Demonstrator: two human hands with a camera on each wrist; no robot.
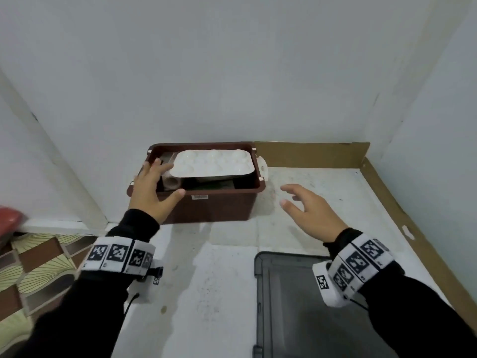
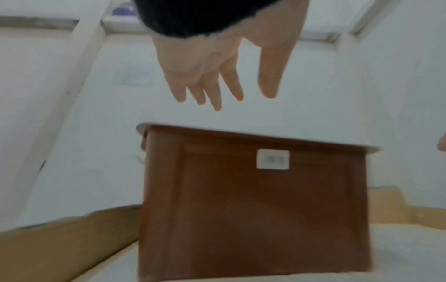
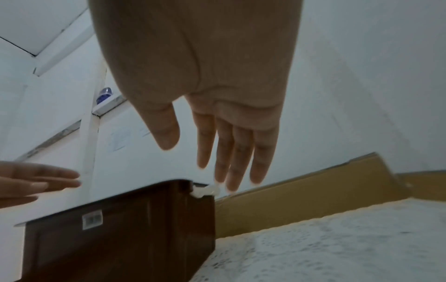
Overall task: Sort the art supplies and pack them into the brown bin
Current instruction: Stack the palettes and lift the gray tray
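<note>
The brown bin (image 1: 222, 205) stands against the back wall on a white surface. A white paint palette (image 1: 213, 162) with round wells lies across the top of it, over a roll (image 1: 172, 182) and darker things I cannot make out. My left hand (image 1: 152, 188) hovers flat over the bin's left front corner, fingers straight, holding nothing. My right hand (image 1: 304, 202) hangs open in the air to the right of the bin. The left wrist view shows the bin's front wall (image 2: 255, 200) with a white label below my left hand (image 2: 217, 82). The right wrist view shows my right hand (image 3: 217, 145) above the bin (image 3: 120, 232).
A grey bin lid (image 1: 309, 306) lies flat near the front edge. Cardboard walls (image 1: 309, 154) run along the back and right side. A white latch handle (image 1: 263, 167) sticks out of the bin's right end. A red object (image 1: 10, 218) sits at far left on a patterned cloth.
</note>
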